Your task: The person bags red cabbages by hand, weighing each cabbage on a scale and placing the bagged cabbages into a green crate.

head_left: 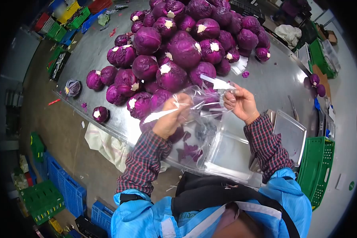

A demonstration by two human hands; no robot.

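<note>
Clear plastic film [202, 97] is stretched between my two hands, crinkled and shiny. My left hand [174, 115] is closed on its left side, the fingers partly behind the film. Pinched between the fingers of my right hand [241, 104] is the film's right edge, near a white strip [216, 82]. Right behind the film lies a large heap of red cabbages [184, 49], many with pale cut stems. Below my hands, dark purple leaf pieces [191, 152] show through the film, beside a pale rectangular tray [232, 152].
The heap rests on a metal table [87, 51]. A knife [293, 107] lies on its right side, near a flat metal tray [290, 133]. Green crates [316, 170] stand at right, blue crates [65, 180] at left. A white sack [107, 146] hangs by the near edge.
</note>
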